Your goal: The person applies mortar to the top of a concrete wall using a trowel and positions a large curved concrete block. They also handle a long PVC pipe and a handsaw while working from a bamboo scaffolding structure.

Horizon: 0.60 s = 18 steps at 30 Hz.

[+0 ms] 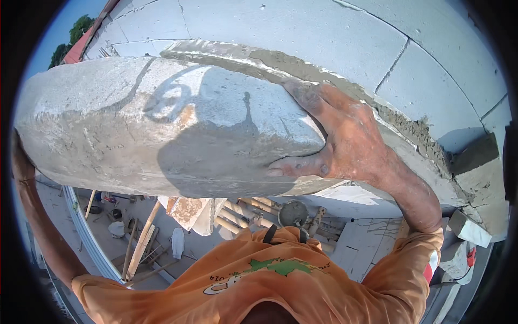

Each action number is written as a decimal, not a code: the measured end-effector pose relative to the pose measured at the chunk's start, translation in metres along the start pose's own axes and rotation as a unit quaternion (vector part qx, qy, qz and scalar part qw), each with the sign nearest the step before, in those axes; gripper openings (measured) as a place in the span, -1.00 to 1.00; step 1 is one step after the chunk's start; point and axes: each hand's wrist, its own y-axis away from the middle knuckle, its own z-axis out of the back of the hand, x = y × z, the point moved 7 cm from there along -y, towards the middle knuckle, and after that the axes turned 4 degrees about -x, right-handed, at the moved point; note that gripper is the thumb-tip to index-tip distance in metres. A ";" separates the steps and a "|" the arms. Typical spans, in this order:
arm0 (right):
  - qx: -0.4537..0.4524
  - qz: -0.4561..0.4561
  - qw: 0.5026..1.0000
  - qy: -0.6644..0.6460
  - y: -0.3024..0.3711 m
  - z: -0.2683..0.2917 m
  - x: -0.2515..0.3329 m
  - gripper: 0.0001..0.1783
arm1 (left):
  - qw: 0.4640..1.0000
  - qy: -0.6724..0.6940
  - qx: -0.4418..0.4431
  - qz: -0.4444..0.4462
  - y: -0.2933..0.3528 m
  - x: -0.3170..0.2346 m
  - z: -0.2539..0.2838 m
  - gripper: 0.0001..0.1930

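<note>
A large grey masonry block, rough and smeared with mortar on its near side, spans the view in front of my chest. My right hand is closed around its right end, thumb on the near face and fingers over the top. At the far left end my left hand grips the block, its fingers mostly hidden behind the edge. Just beyond the block, wet mortar lies along a ledge at the foot of the white block wall. The shadow of my head falls across the block.
Below, bamboo poles and a round bucket stand near my body. Wooden props and scattered items lie on the lower level at left. To the right are a mortar-covered block and smaller block pieces.
</note>
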 end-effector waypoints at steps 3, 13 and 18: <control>0.026 0.011 0.996 -0.082 0.013 -0.083 -0.008 0.20 | 0.996 -0.083 0.012 0.027 0.054 0.002 0.020 -0.24; 0.117 -0.062 0.966 -0.223 0.115 -0.351 -0.043 0.28 | 0.958 -0.219 0.185 0.033 0.258 -0.004 -0.231 0.30; 0.089 -0.056 0.948 -0.301 0.183 -0.469 -0.039 0.13 | 0.816 -0.328 0.429 -0.204 0.317 0.035 -0.323 0.15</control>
